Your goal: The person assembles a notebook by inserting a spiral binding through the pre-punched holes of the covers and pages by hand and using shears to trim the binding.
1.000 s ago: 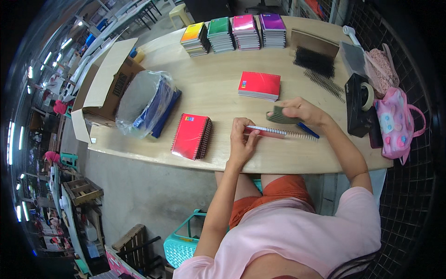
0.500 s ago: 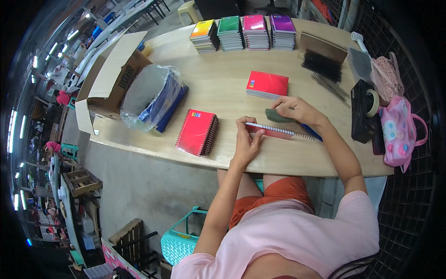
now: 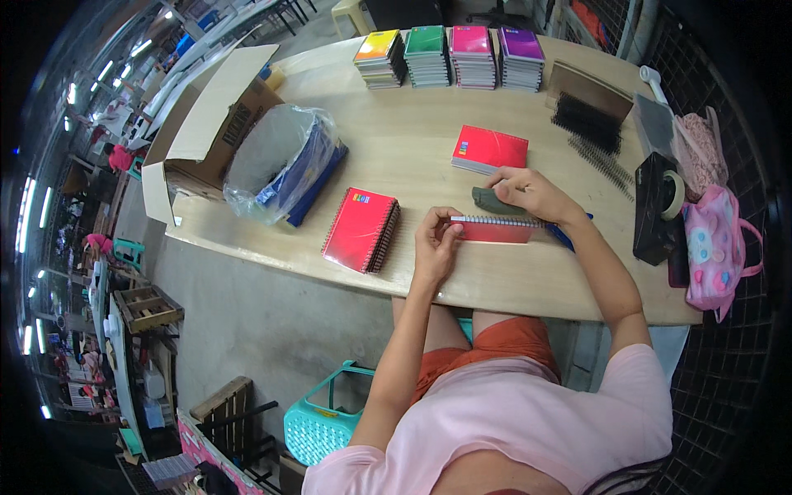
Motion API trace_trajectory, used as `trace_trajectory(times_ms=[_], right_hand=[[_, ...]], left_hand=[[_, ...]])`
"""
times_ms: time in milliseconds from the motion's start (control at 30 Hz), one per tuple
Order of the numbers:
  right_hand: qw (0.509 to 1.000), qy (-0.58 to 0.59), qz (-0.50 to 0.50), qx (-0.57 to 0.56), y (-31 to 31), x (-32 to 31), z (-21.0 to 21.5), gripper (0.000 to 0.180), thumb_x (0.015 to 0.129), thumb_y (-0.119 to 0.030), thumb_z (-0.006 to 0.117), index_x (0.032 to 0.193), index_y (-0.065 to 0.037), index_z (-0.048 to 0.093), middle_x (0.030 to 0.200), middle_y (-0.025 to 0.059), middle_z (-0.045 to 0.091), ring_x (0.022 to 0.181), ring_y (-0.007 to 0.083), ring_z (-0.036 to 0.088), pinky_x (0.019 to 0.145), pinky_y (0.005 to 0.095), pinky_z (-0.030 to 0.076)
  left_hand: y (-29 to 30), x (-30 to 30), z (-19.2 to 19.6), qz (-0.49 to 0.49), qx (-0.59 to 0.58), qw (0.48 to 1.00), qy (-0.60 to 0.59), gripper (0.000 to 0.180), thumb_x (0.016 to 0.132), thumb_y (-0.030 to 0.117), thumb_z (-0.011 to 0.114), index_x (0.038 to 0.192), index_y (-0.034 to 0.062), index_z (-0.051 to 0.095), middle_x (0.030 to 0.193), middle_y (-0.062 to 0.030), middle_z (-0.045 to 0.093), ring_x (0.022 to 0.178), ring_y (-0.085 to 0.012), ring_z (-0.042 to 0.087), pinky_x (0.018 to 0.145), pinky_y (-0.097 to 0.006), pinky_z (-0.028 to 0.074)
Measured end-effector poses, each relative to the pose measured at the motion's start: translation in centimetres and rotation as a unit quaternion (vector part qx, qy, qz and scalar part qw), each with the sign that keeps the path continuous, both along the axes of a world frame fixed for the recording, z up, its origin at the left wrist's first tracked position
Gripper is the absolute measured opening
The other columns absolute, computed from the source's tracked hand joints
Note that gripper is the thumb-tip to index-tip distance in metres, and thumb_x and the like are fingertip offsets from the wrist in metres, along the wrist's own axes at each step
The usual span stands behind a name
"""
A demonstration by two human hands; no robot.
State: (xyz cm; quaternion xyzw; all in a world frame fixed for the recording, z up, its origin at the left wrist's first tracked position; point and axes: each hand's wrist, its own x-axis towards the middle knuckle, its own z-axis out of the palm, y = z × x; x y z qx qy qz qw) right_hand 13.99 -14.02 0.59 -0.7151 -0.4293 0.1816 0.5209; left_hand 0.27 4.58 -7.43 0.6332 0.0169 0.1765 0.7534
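Observation:
My left hand (image 3: 437, 247) grips the left end of a small red notebook (image 3: 499, 232), held on edge with its spine up and a dark spiral coil along it. My right hand (image 3: 528, 195) is closed on a dark green block-like piece (image 3: 492, 203), just above the coil's right part; whether it touches the coil I cannot tell. Under my right wrist lies a blue-handled tool (image 3: 563, 236), partly hidden. Beyond my hands is a stack of red-covered books (image 3: 492, 149) with no coil showing. To the left stands a stack of coiled red notebooks (image 3: 360, 229).
Yellow (image 3: 379, 46), green (image 3: 426, 41), pink (image 3: 473, 42) and purple (image 3: 520, 44) notebook stacks line the far edge. Loose black coils (image 3: 587, 122) lie right, near a tape dispenser (image 3: 652, 210) and pink pouch (image 3: 711, 247). A cardboard box (image 3: 216, 140) and plastic-lined blue container (image 3: 318, 186) stand left.
The red notebook has tilted, its right end now higher and nearly level with the left. The coil's free end sticks out less on the right. The whole view has shifted slightly.

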Motion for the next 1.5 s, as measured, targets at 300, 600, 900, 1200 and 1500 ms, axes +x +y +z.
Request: trace_trajectory(times_ms=[300, 600, 900, 1200, 1500], right_hand=[[0.996, 0.009, 0.018, -0.091, 1.5, -0.6, 0.8, 0.06, 0.09, -0.055, 0.062, 0.096, 0.004, 0.074, 0.107, 0.0161, 0.069, 0.099, 0.0286, 0.066, 0.088, 0.035, 0.05], [0.985, -0.061, -0.153, -0.054, -1.1, 1.2, 1.4, 0.049, 0.087, -0.051, 0.066, 0.1, -0.005, 0.076, 0.11, 0.0167, 0.067, 0.106, 0.0312, 0.064, 0.095, 0.0364, 0.047], [0.794, -0.429, -0.382, -0.2, -8.7, 1.0, -3.1, 0.052, 0.079, -0.037, 0.076, 0.12, -0.007, 0.067, 0.13, 0.0159, 0.055, 0.121, 0.0368, 0.049, 0.099, 0.0494, 0.042], [0.851, -0.347, -0.316, -0.236, -10.4, -7.2, -5.7, 0.05, 0.082, -0.022, 0.071, 0.128, -0.006, 0.059, 0.125, 0.0139, 0.055, 0.117, 0.0355, 0.048, 0.103, 0.048, 0.036], [0.906, -0.269, -0.325, -0.033, -8.3, -6.8, 1.2, 0.042, 0.083, -0.02, 0.071, 0.121, -0.006, 0.064, 0.109, 0.0141, 0.061, 0.107, 0.0329, 0.055, 0.103, 0.047, 0.036]], left_hand=[[0.1, 0.3, -0.5, 0.008, -0.036, 0.999, -0.031, 0.036, 0.085, -0.008, 0.065, 0.114, 0.0043, 0.048, 0.102, -0.0048, 0.056, 0.093, -0.0118, 0.057, 0.083, -0.028, 0.052], [0.2, -0.3, -0.3, -0.006, -0.045, 0.999, -0.017, 0.034, 0.087, -0.005, 0.065, 0.118, 0.0035, 0.052, 0.1, -0.0037, 0.057, 0.09, -0.0115, 0.058, 0.083, -0.027, 0.053], [0.3, -0.5, 0.2, -0.018, -0.033, 0.999, 0.012, 0.014, 0.092, 0.002, 0.063, 0.104, -0.0034, 0.067, 0.099, -0.0023, 0.059, 0.094, -0.0103, 0.058, 0.085, -0.025, 0.046], [0.7, -0.6, -0.9, -0.013, -0.094, 0.995, 0.017, 0.009, 0.092, 0.004, 0.064, 0.097, -0.0028, 0.067, 0.094, -0.0011, 0.059, 0.09, -0.0099, 0.057, 0.084, -0.026, 0.046], [0.9, -3.1, 1.6, 0.015, -0.056, 0.997, 0.054, 0.009, 0.092, 0.008, 0.065, 0.093, -0.0006, 0.068, 0.087, 0.0011, 0.06, 0.081, -0.007, 0.056, 0.075, -0.023, 0.045]])
